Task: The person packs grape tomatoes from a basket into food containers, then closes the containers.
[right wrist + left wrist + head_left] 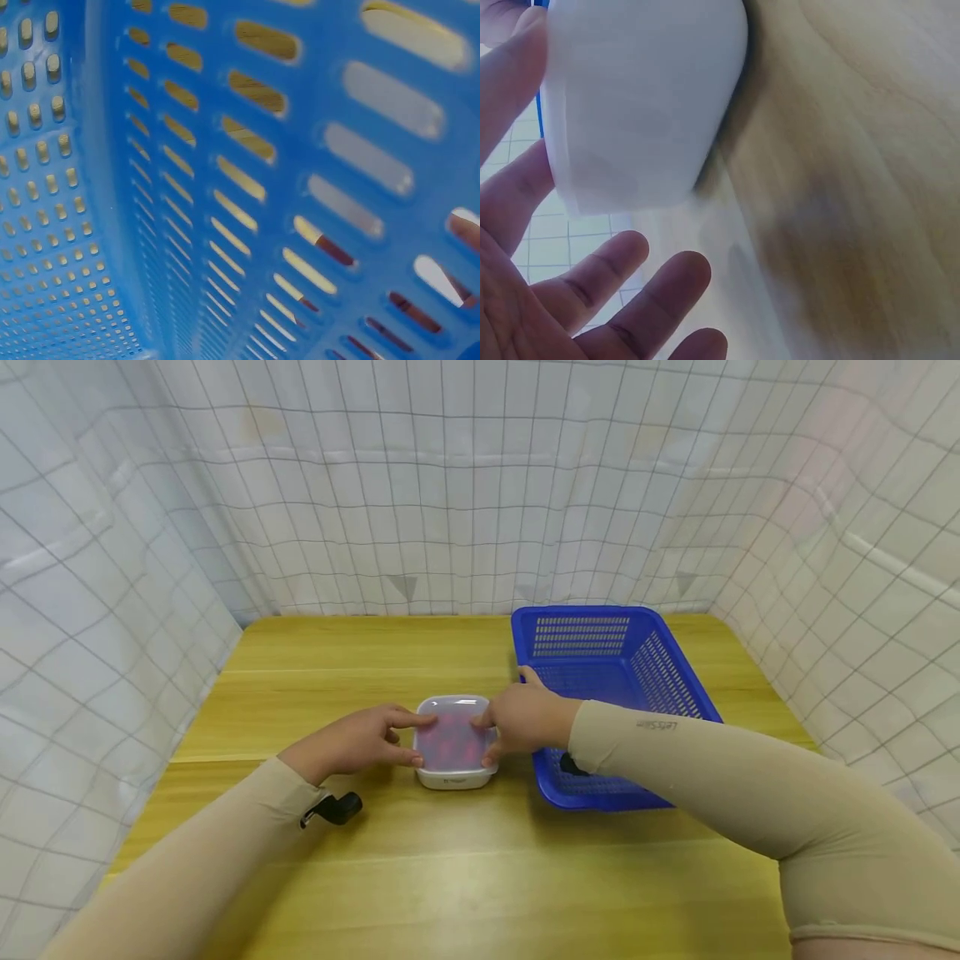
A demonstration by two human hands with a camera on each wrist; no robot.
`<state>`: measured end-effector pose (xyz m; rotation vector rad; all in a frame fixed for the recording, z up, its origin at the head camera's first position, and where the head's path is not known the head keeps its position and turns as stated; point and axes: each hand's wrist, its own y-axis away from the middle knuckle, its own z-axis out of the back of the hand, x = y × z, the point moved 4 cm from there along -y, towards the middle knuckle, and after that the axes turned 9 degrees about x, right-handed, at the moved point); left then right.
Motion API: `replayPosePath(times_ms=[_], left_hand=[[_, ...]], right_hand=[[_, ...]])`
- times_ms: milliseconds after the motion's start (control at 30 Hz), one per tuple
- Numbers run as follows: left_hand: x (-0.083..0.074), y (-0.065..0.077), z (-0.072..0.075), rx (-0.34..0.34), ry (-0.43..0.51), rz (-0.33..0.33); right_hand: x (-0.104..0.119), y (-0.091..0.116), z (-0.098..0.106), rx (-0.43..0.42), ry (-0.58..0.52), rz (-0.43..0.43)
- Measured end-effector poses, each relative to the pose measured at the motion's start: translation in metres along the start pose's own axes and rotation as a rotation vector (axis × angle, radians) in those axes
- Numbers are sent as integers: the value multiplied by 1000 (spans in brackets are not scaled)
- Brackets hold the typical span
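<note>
A white food container (453,781) stands on the wooden table, with a translucent lid (450,739) on top and blurred pink-red contents showing through. My left hand (360,743) is at its left side, thumb and forefinger touching the lid's edge. In the left wrist view, the other fingers (656,296) stretch out beside the white container (645,105). From the right, my right hand (525,718) lays thumb and forefinger on the lid's opposite edge. The right wrist view shows mostly basket wall, with bits of fingers (416,311) visible through its slots.
A blue plastic basket (528,643) with slotted walls stands right of the container, and my right forearm crosses over it. The wooden table (420,893) extends in front. White grid-patterned curtains (450,510) hang behind and on both sides.
</note>
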<state>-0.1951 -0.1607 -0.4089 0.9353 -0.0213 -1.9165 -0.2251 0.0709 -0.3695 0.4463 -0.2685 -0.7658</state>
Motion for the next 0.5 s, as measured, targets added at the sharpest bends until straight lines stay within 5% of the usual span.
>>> replayPosePath(times_ms=[233, 400, 500], left_hand=[[-2, 3, 3, 5, -40, 5], [-16, 3, 8, 1, -214, 12], [-30, 1, 18, -38, -343, 25]], right_hand=[[3, -4, -2, 6, 4, 0], [2, 0, 0, -58, 22, 31], [-8, 9, 12, -184, -26, 44]])
